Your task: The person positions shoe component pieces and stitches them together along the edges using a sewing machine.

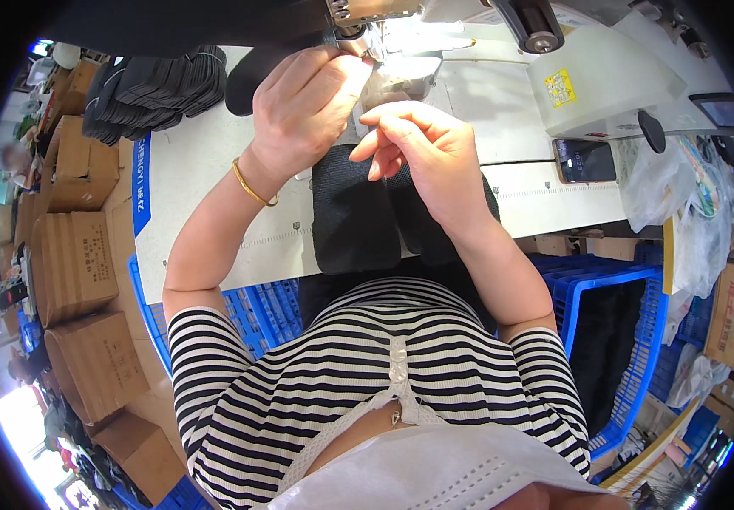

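Left hand: the left hand (303, 106) lies curled, knuckles up, just in front of the sewing machine (469, 34); its fingers (341, 76) are bent down onto a pale bit of cloth at the needle, pressing rather than gripping as far as can be seen.
Right hand: the right hand (430, 153) is just right of the left one, nearer the person; thumb and forefinger (384, 117) are nearly closed in a pinch, the other fingers loosely spread. What they pinch is too small to tell.
Black cloth: the black cloth (354, 212) hangs from under both hands, down over the table (205, 195) edge toward the person's lap.
Hidden: the needle area is washed out by lamp glare; the left fingertips are covered by the hand itself.
Nearby: a stack of black pieces (150, 89) lies left of the machine, a phone (585, 160) to its right.
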Demonstrator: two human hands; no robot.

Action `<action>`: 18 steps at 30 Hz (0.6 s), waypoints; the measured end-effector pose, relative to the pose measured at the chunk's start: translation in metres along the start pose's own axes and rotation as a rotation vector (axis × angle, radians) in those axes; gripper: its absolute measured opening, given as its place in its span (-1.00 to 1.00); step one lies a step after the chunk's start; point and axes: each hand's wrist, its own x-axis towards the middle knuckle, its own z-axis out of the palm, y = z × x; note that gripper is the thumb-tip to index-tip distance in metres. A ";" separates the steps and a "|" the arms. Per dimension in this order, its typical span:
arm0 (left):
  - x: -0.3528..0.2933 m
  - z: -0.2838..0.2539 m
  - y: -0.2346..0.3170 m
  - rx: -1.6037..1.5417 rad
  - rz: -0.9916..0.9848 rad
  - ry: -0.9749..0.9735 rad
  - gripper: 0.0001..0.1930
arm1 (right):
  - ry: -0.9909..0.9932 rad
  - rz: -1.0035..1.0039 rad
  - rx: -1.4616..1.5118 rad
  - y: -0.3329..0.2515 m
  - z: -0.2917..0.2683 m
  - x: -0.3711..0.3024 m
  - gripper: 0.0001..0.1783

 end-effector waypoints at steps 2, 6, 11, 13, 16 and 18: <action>0.000 0.000 0.004 0.010 0.002 0.003 -0.75 | -0.008 0.011 0.010 0.001 0.001 -0.001 -0.78; -0.002 0.001 0.010 -0.005 -0.118 -0.080 -0.72 | -0.013 0.003 -0.019 0.004 -0.001 -0.002 -0.79; -0.020 -0.009 -0.014 0.114 0.019 -0.104 -0.64 | 0.008 -0.024 -0.070 0.003 -0.002 -0.003 -0.76; -0.037 -0.016 -0.030 0.081 0.003 -0.152 -0.61 | 0.022 -0.050 -0.092 0.003 0.003 -0.002 -0.76; -0.030 -0.030 -0.023 -0.029 0.079 -0.165 -0.59 | 0.132 -0.078 -0.066 0.006 0.012 0.005 -0.78; -0.005 -0.046 0.003 -0.003 0.013 -0.218 -0.64 | 0.006 -0.079 -0.125 0.016 0.009 0.007 -0.79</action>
